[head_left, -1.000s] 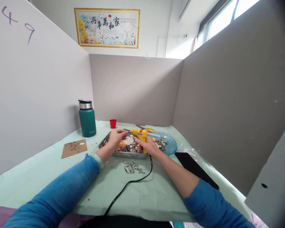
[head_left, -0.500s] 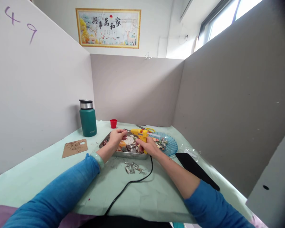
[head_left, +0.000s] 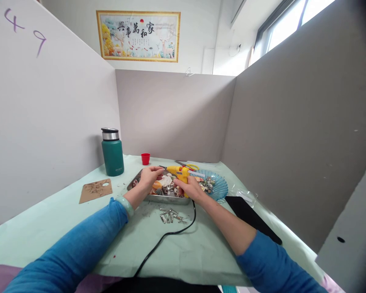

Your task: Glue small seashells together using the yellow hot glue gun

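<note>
Although the glue gun [head_left: 174,170] above the tray [head_left: 171,200] seems light and stiff, its tip [head_left: 163,167] may burn, so my right hand [head_left: 190,188] grips the handle [head_left: 186,179]; whether my narrowed left hand [head_left: 149,176] holds something, I cannot tell.

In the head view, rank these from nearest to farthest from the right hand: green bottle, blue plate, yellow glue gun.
1. Yellow glue gun: held in the right hand.
2. Blue plate: just to the right, beyond the hand.
3. Green bottle: well off to the left, past the left hand.
</note>
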`<state>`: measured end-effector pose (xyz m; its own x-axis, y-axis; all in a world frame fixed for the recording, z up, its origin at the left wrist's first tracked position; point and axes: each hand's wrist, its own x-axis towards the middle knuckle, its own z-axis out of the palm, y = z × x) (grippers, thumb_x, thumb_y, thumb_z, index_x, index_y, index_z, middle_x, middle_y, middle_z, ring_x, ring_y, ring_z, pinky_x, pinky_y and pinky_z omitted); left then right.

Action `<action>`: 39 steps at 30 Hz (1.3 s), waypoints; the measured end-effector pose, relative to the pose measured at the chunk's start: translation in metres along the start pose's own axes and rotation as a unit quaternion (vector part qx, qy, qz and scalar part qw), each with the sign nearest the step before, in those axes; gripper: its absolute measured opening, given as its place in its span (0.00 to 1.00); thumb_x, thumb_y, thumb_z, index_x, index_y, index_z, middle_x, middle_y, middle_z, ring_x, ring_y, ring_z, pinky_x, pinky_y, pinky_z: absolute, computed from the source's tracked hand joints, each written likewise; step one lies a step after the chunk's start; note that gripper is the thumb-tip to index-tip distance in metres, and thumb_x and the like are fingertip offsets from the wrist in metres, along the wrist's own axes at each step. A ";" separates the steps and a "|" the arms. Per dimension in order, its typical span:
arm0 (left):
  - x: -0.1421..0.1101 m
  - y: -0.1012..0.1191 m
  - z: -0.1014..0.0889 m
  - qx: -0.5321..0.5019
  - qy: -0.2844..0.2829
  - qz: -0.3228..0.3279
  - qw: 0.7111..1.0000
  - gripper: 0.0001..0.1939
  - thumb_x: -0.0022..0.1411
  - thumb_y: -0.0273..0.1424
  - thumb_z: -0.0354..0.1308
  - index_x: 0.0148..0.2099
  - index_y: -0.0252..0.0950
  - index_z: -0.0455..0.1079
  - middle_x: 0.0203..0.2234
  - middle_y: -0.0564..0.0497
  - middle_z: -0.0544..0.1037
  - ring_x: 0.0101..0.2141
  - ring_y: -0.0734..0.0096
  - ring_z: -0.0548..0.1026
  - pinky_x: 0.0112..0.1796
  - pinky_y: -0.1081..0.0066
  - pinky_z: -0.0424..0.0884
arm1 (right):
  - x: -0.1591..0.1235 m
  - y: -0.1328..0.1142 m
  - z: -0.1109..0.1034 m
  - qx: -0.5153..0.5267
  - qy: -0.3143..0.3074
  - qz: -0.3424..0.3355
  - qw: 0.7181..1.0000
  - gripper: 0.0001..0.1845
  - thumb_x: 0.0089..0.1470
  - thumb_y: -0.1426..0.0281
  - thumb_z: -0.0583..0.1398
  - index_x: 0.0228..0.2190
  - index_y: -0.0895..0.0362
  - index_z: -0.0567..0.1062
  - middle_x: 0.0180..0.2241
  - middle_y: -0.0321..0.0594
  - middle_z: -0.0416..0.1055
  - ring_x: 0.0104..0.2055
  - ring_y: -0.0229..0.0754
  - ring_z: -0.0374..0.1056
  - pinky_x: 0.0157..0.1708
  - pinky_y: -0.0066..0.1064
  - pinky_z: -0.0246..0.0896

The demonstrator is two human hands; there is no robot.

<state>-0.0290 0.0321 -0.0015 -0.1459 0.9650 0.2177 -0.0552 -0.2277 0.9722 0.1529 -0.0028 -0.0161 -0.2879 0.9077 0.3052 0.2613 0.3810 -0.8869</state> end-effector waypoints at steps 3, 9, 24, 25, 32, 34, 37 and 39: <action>0.001 -0.001 0.000 -0.001 0.002 0.000 1.000 0.19 0.36 0.36 0.69 0.31 0.29 0.73 0.24 0.46 0.76 0.24 0.71 0.73 0.30 0.68 0.71 | 0.000 0.001 0.000 -0.002 -0.005 -0.006 1.000 0.18 0.52 0.57 0.57 0.23 0.59 0.74 0.13 0.36 0.66 0.17 0.35 0.62 0.20 0.25 0.59; -0.001 0.001 0.000 0.000 0.003 0.004 1.000 0.20 0.36 0.37 0.69 0.30 0.29 0.73 0.24 0.45 0.76 0.24 0.71 0.73 0.30 0.69 0.71 | 0.001 0.001 0.000 -0.006 -0.001 0.001 1.000 0.18 0.52 0.57 0.57 0.24 0.59 0.74 0.13 0.36 0.66 0.17 0.35 0.63 0.20 0.25 0.59; 0.001 -0.001 -0.001 0.005 0.004 0.007 1.000 0.21 0.36 0.37 0.69 0.32 0.28 0.73 0.25 0.45 0.77 0.24 0.70 0.73 0.30 0.69 0.71 | 0.002 0.003 0.000 0.011 -0.010 -0.009 1.000 0.17 0.52 0.58 0.57 0.24 0.60 0.74 0.13 0.35 0.66 0.17 0.35 0.62 0.20 0.25 0.58; 0.001 -0.001 -0.001 0.005 0.004 0.007 1.000 0.21 0.37 0.37 0.69 0.32 0.28 0.73 0.25 0.45 0.76 0.24 0.70 0.73 0.30 0.69 0.71 | 0.002 0.003 0.000 0.009 -0.009 -0.008 1.000 0.18 0.52 0.58 0.57 0.24 0.59 0.74 0.13 0.35 0.66 0.17 0.35 0.62 0.20 0.25 0.58; 0.000 0.000 -0.001 -0.003 -0.001 0.008 1.000 0.19 0.38 0.36 0.68 0.31 0.28 0.72 0.25 0.46 0.76 0.25 0.70 0.73 0.30 0.69 0.71 | 0.001 0.003 0.000 0.004 0.003 -0.006 1.000 0.18 0.51 0.56 0.57 0.24 0.58 0.75 0.13 0.36 0.67 0.17 0.36 0.63 0.20 0.26 0.58; -0.001 0.001 -0.001 -0.001 -0.004 0.009 1.000 0.19 0.38 0.36 0.69 0.31 0.28 0.72 0.25 0.46 0.76 0.25 0.71 0.73 0.30 0.68 0.71 | 0.001 0.002 0.000 0.010 -0.003 -0.008 1.000 0.18 0.51 0.56 0.58 0.23 0.59 0.75 0.13 0.36 0.66 0.17 0.36 0.62 0.20 0.26 0.58; -0.001 0.002 0.000 -0.003 0.000 0.006 1.000 0.19 0.37 0.36 0.69 0.31 0.28 0.72 0.24 0.46 0.76 0.24 0.71 0.73 0.30 0.68 0.71 | 0.000 0.001 0.000 0.016 -0.009 -0.009 1.000 0.19 0.51 0.56 0.58 0.23 0.59 0.74 0.13 0.36 0.66 0.16 0.36 0.62 0.19 0.26 0.58; -0.001 0.002 0.000 -0.007 0.004 0.005 1.000 0.19 0.37 0.35 0.69 0.31 0.28 0.72 0.24 0.46 0.76 0.24 0.71 0.73 0.30 0.68 0.71 | 0.000 0.001 0.000 0.018 -0.008 -0.008 1.000 0.19 0.50 0.56 0.58 0.23 0.59 0.74 0.13 0.36 0.66 0.16 0.36 0.62 0.20 0.26 0.58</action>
<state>-0.0290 0.0302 0.0002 -0.1535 0.9618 0.2268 -0.0683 -0.2393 0.9685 0.1533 -0.0021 -0.0163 -0.3058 0.8990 0.3134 0.2239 0.3879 -0.8941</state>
